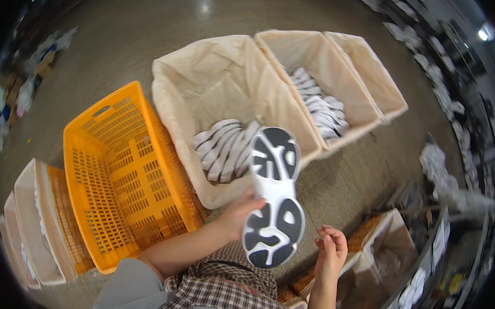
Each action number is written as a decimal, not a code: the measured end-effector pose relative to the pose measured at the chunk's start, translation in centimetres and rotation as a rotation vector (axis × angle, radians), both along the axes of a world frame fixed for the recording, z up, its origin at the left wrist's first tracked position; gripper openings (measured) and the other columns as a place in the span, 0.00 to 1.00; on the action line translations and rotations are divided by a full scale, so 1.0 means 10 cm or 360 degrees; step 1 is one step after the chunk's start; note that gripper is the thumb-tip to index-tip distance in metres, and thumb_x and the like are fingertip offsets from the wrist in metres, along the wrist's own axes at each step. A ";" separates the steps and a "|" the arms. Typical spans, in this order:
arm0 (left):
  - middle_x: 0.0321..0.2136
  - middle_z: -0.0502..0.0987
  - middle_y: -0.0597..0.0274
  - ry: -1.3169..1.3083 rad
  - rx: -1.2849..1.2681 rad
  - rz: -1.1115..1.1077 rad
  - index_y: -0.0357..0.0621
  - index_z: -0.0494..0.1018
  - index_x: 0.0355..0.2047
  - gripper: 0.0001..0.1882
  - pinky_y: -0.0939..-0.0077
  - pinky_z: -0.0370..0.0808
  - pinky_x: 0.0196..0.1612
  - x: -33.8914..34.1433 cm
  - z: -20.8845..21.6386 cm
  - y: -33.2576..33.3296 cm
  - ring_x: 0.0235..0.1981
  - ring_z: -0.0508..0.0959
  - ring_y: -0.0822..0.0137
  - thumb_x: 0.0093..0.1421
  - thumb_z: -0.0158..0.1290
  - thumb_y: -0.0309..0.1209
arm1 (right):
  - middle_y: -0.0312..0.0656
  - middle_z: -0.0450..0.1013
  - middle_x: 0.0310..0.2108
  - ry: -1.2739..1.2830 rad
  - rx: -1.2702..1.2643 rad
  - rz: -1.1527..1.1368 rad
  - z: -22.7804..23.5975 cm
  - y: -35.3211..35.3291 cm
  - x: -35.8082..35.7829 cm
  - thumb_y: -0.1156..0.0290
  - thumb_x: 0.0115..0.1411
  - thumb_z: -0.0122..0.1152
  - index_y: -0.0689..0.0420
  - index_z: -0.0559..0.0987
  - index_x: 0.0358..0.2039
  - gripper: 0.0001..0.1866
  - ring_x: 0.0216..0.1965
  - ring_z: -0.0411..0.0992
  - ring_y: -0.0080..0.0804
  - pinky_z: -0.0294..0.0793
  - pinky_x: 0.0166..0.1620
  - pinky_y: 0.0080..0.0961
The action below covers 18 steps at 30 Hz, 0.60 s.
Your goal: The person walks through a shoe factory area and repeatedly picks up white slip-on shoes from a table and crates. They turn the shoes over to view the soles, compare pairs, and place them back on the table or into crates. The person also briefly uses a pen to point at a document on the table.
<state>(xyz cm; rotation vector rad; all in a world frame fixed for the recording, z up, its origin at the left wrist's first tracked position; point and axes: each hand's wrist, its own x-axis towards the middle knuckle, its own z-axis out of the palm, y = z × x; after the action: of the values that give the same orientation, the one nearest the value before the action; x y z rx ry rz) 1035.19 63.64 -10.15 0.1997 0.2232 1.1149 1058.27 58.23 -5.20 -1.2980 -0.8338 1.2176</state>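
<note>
A white shoe sole with black tread pads [276, 192] is held upright in front of me, its tread side facing the camera. My left hand [242, 214] grips it by its left edge near the middle, with the thumb on the tread and the other fingers hidden behind. Right of the sole and apart from it is my right hand [331, 249], fingers loosely bent and nothing visible in them. Behind the sole stands a cloth-lined bin [205, 65], where a row of white soles with dark edges [225, 147] lies packed at the bottom.
An orange plastic crate [127, 189] stands on the left, beside more lined crates [39, 226]. Farther right, a second lined bin [292, 45] holds similar soles [322, 111], with a third lined bin [360, 56] behind. Lined baskets [390, 245] and a metal rack [453, 255] are at lower right.
</note>
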 end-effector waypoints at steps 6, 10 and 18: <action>0.50 0.68 0.46 0.0366 -0.0398 0.0996 0.44 0.52 0.59 0.27 0.57 0.77 0.48 -0.99 -0.35 -0.04 0.48 0.74 0.51 0.59 0.46 0.26 | 0.34 0.73 0.33 -0.0435 -0.0039 0.0795 -0.68 1.55 -0.60 0.76 0.60 0.53 0.60 0.75 0.36 0.05 0.37 0.68 0.19 0.66 0.41 0.16; 0.58 0.60 0.50 0.0551 -0.0512 0.1380 0.47 0.44 0.65 0.33 0.57 0.67 0.57 -1.19 -0.44 -0.02 0.57 0.66 0.52 0.61 0.42 0.26 | 0.36 0.73 0.34 -0.0550 -0.0333 0.1365 -1.54 2.65 -1.09 0.73 0.59 0.55 0.63 0.74 0.43 0.12 0.36 0.70 0.21 0.68 0.38 0.17; 0.55 0.64 0.53 0.1077 -0.0747 0.1887 0.44 0.46 0.64 0.39 0.61 0.70 0.54 -0.90 -0.63 0.57 0.53 0.70 0.57 0.57 0.52 0.38 | 0.46 0.67 0.51 -0.0525 -0.0926 0.1690 -3.49 4.22 -2.21 0.63 0.63 0.51 0.55 0.59 0.63 0.29 0.49 0.65 0.32 0.65 0.47 0.27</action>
<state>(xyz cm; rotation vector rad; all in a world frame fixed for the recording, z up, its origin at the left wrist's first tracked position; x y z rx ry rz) 1026.22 69.35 -16.40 -0.0085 1.3157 2.0873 1036.21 100.44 -40.09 -1.5818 -1.5948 2.2280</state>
